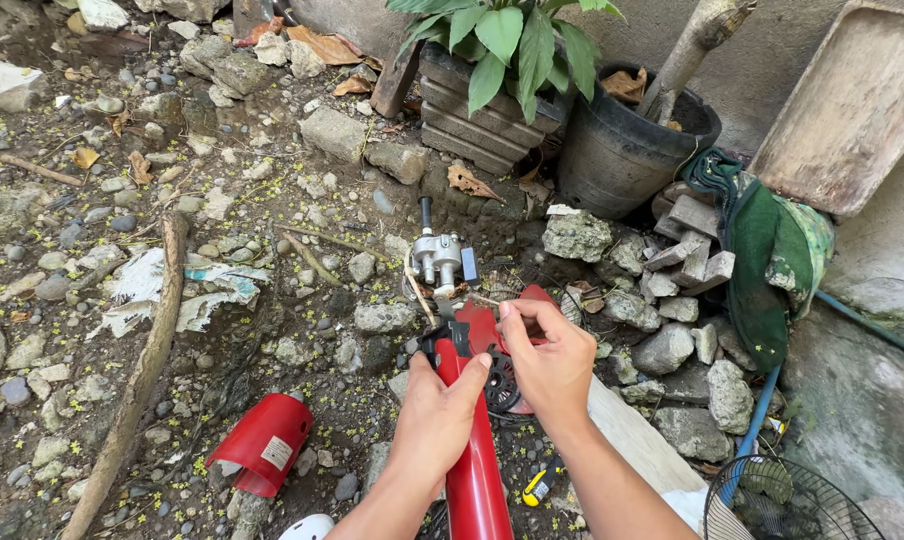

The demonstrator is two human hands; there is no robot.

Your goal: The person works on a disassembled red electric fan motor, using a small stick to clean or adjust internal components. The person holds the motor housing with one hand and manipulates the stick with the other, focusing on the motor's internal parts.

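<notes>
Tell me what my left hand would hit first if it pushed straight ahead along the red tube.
Likely the red housing right past the left hand, whose thumb already rests near it. Beyond sits the grey metal motor part. Depth is hard to judge from this head view.

Home backyard: gravel ground (272,200), potted plants (627,140).

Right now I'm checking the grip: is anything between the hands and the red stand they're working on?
Nothing visible. The left hand is wrapped around the red stand, and the right hand rests its fingers on the red housing near the grey motor part. Both touch it directly.
</notes>
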